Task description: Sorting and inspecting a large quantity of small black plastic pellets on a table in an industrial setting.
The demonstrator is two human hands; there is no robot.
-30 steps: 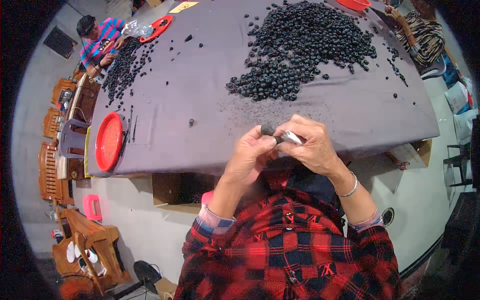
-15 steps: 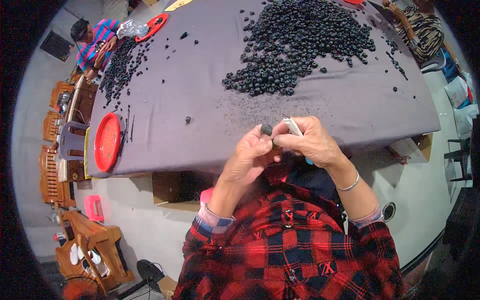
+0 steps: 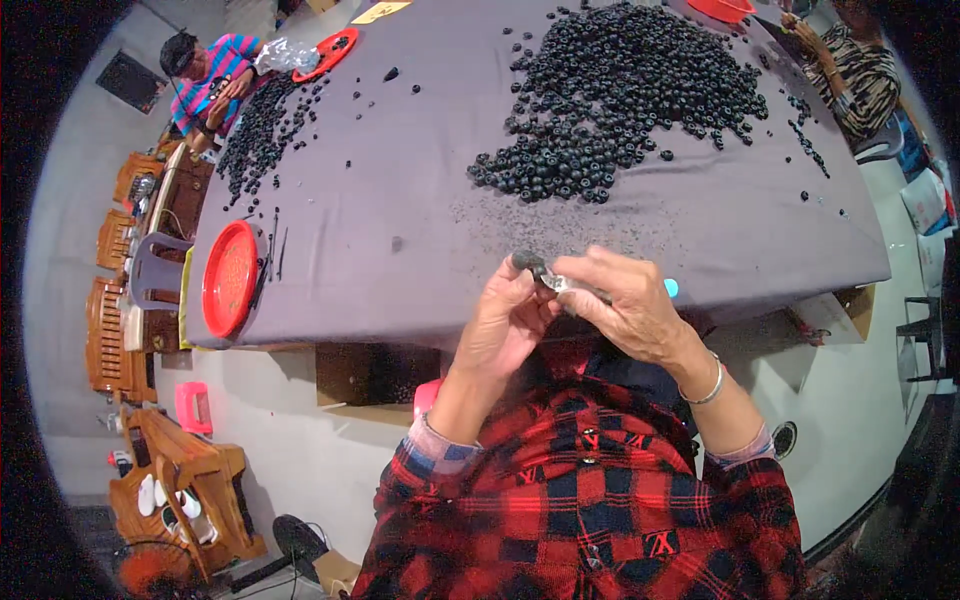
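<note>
My left hand (image 3: pixel 503 322) pinches a small dark rounded piece (image 3: pixel 525 261) between thumb and fingers, above the near edge of the table. Closed around a slim whitish tool (image 3: pixel 558 284), my right hand (image 3: pixel 635 305) meets the left at the dark piece. A light blue end (image 3: pixel 671 288) shows past the right hand; whether it belongs to the tool, I cannot tell. The tool's tip is partly hidden by fingers. Beyond my hands lies a large heap of small black round pieces (image 3: pixel 640 90), many with a hole, and dark crumbs (image 3: pixel 560 225) are scattered before it.
A grey cloth (image 3: pixel 370 250) covers the table. On its left lies a red plate (image 3: pixel 231 278) beside thin dark sticks (image 3: pixel 280 253). Another red plate (image 3: pixel 325 58) and a smaller black pile (image 3: pixel 255 140) are near a person in stripes (image 3: pixel 215 85). Another person (image 3: pixel 850 80) sits far right.
The whitish tool has swung from pointing up to lying across toward the dark piece, and my right hand has turned with it. The whole view has shifted slightly.
</note>
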